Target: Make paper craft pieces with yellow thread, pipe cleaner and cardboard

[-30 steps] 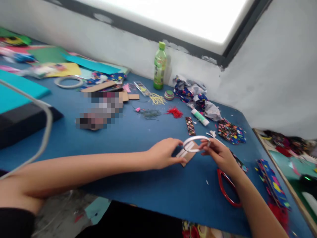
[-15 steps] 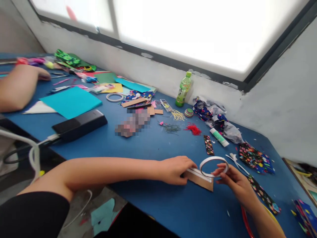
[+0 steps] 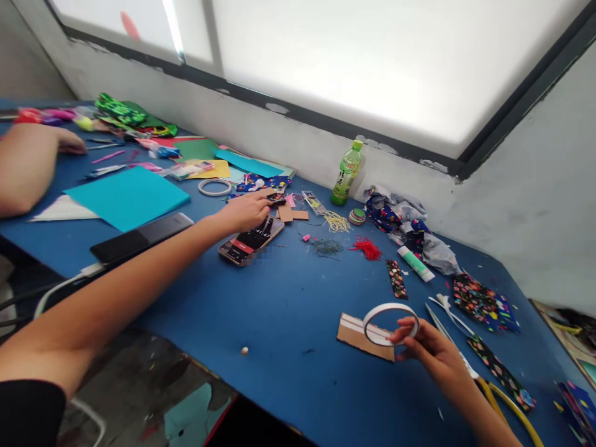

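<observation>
My left hand (image 3: 249,210) reaches over a phone (image 3: 251,241) lying on the table, its fingers closed at a black pen (image 3: 278,202). Part of the pen is hidden under the fingers, and I cannot tell whether it is lifted. A roll of white double-sided tape (image 3: 390,307) is held upright in my right hand (image 3: 431,347), between thumb and fingers. Below the roll lies a brown cardboard piece (image 3: 363,345) with white tape strips (image 3: 354,324) along its upper part. Scissors with yellow handles (image 3: 505,400) lie beside and partly under my right forearm.
A green bottle (image 3: 346,174) stands by the wall. Red thread (image 3: 367,249), a glue tube (image 3: 416,264) and floral fabric (image 3: 482,301) lie to the right. Left are blue paper (image 3: 130,195), a power bank (image 3: 142,237) with a cable, and another person's arm (image 3: 28,164).
My left hand has let go of the cardboard and moved up and left to the pen beyond the phone. The right hand still holds the tape roll over the cardboard.
</observation>
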Demonstrator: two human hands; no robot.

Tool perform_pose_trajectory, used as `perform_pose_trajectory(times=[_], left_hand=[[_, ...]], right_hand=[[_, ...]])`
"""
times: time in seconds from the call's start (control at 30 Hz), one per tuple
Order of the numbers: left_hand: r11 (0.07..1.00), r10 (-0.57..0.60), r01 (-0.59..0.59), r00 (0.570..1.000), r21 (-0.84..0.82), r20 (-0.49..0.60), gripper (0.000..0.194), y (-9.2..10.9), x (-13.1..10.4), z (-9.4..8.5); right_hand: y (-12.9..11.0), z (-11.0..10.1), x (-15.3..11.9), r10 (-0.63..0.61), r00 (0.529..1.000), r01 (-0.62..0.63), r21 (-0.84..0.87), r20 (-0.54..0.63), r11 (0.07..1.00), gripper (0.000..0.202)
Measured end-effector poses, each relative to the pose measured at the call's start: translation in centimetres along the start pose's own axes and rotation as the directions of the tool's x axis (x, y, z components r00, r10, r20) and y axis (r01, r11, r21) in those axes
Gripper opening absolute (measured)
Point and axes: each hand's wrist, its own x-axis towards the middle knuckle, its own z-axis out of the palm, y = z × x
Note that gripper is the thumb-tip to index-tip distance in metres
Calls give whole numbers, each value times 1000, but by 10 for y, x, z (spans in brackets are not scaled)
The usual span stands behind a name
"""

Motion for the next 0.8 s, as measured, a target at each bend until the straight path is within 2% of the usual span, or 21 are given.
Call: perform_pose_trajectory(times=[0.1, 0.2, 0.3, 0.37, 0.43, 0.5, 0.63, 0.7, 0.8], left_hand=[[1000, -22, 23, 994, -1, 103, 43, -26, -6, 1], [1000, -26, 28, 987, -10, 159, 47, -34, -17, -2], [996, -51, 59, 991, -64, 124, 48, -35, -27, -9], [976, -105, 115, 993, -185, 62, 48, -33, -33, -11], [918, -181, 180, 983, -355, 30, 60, -29, -38, -10], [839, -255, 267, 963, -474, 92, 69, -25, -42, -7], [700, -320, 444, 895, -560, 309, 76, -21, -46, -4], [670, -304, 465, 883, -578, 358, 77, -21, -46, -3], [671, -287, 457, 886, -584, 363, 75, -22, -47, -1]], right_hand=[[-2, -1, 3, 6, 1000, -6, -10, -8, 1000, 27], [-3, -2, 7, 18, 1000, -19, -27, -21, 999, 28], [-2, -3, 11, 38, 999, -39, -31, -20, 999, 27], [-1, -2, 15, 52, 998, -53, -25, -27, 998, 27], [0, -1, 18, 56, 997, -57, -20, -52, 998, 29], [0, 0, 21, 58, 995, -60, -23, -81, 998, 31], [-1, -8, 20, 57, 987, -64, -45, -149, 997, 32], [0, -15, 18, 54, 981, -64, -52, -187, 997, 32], [2, -20, 19, 67, 973, -76, -34, -219, 997, 32]])
